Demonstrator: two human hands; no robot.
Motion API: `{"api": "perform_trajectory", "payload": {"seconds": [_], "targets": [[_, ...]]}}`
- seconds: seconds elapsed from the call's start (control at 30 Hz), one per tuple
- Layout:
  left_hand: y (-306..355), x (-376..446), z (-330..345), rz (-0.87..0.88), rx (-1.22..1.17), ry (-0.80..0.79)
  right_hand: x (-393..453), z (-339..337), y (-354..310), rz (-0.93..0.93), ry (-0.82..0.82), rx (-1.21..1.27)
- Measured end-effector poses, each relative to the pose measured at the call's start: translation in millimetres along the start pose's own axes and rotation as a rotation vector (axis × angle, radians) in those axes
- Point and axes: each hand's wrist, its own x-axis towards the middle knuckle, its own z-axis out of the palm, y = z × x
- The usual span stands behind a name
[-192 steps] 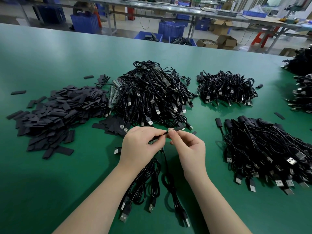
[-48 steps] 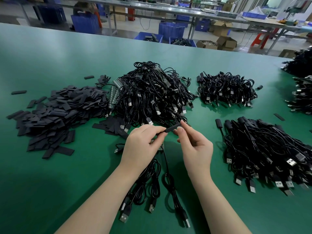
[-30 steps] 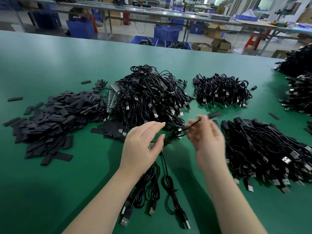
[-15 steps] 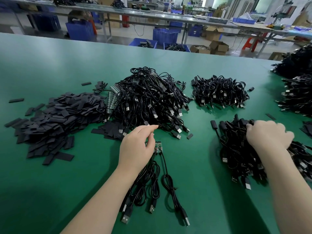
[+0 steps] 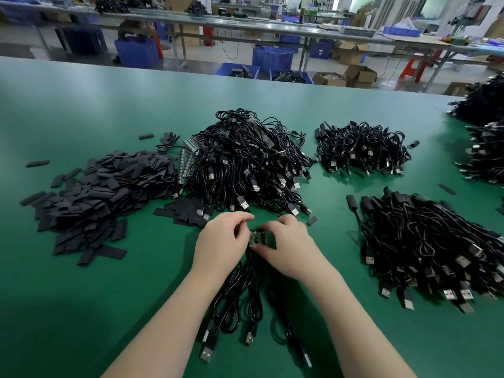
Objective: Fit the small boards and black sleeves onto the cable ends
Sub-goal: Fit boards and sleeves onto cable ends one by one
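Observation:
Both hands meet at the middle of the green table over a few small green boards (image 5: 257, 237) on cable ends. My left hand (image 5: 222, 242) pinches their left side. My right hand (image 5: 286, 245) curls its fingers round their right side and lower edge. Three black USB cables (image 5: 240, 298) run from the boards toward me, plugs near the front edge. A heap of flat black sleeves (image 5: 92, 192) lies at the left, and one loose sleeve (image 5: 311, 221) just beyond my right hand.
A big tangle of black cables (image 5: 245, 165) sits behind my hands, with strips of boards (image 5: 186, 165) at its left edge. Finished cables with sleeves are heaped at the right (image 5: 431, 241); a smaller cable pile (image 5: 360, 148) lies behind it. More piles at the far right edge.
My right hand carried the sleeved cable to the right-hand heap, left it there, and came back to the centre. Both hands now hold the small boards lying on the table.

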Motion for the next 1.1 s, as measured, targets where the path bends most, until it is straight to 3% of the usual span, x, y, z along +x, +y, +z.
{"api": "perform_trajectory", "payload": {"seconds": [0.23,0.37,0.7,0.87,1.1], "targets": [[1.0,1.7,-2.6,-0.131,-0.346,-0.151,-6.5,8.9,17.7,-0.070,0.227,0.617],[6.5,1.9,-1.6,-0.109,-0.455,-0.165,-8.5,8.7,24.2,-0.058,0.303,0.843],[12.7,3.4,-12.7,-0.172,-0.669,-0.267,-9.3,11.9,20.2,0.007,0.366,0.878],[11.5,2.7,-6.7,-0.184,-0.629,-0.221,-8.9,13.3,20.6,0.048,0.369,0.853],[17.1,-0.1,-1.0,-0.168,-0.527,-0.097,-9.9,17.7,13.5,0.022,0.499,0.811]]}}
